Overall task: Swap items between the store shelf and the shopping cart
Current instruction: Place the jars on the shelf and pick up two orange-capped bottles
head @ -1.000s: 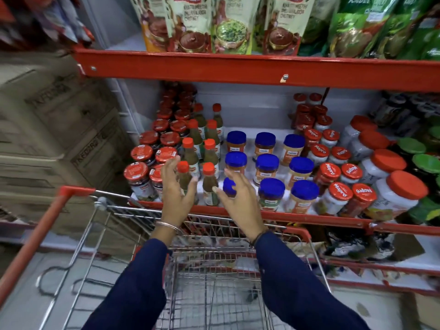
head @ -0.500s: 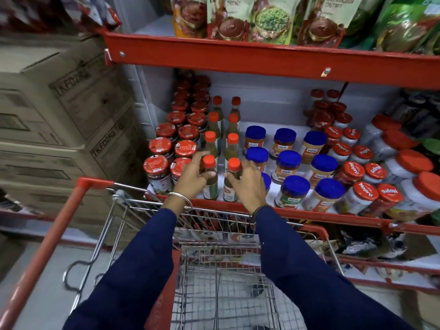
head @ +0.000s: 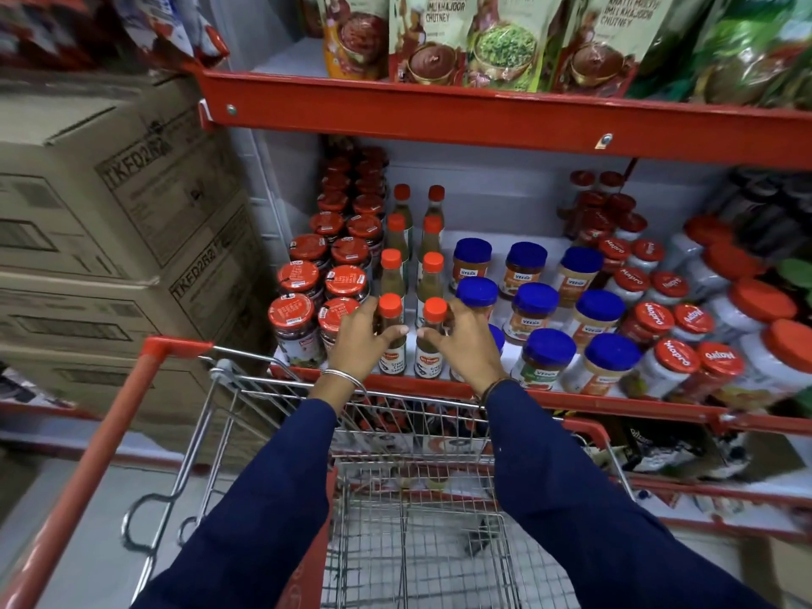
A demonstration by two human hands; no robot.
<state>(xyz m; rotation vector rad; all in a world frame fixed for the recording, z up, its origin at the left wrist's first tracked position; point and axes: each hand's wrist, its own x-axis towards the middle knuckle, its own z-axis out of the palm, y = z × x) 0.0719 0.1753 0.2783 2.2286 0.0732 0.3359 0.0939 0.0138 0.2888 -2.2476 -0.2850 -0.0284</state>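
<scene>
Two rows of green chilli sauce bottles with orange caps stand on the red-edged store shelf. My left hand is wrapped around the front left sauce bottle. My right hand grips the front right sauce bottle. Both bottles stand upright at the shelf's front edge. Below my arms is the wire shopping cart with a red handle; its basket looks bare in the part I can see.
Dark jars with red lids stand left of the bottles; blue-lidded jars and orange-lidded jars stand to the right. Stacked cardboard boxes fill the left. Chutney pouches stand on the upper shelf.
Both hands reached forward over the cart to the shelf front and closed around the two front sauce bottles. The camera moved closer to the shelf.
</scene>
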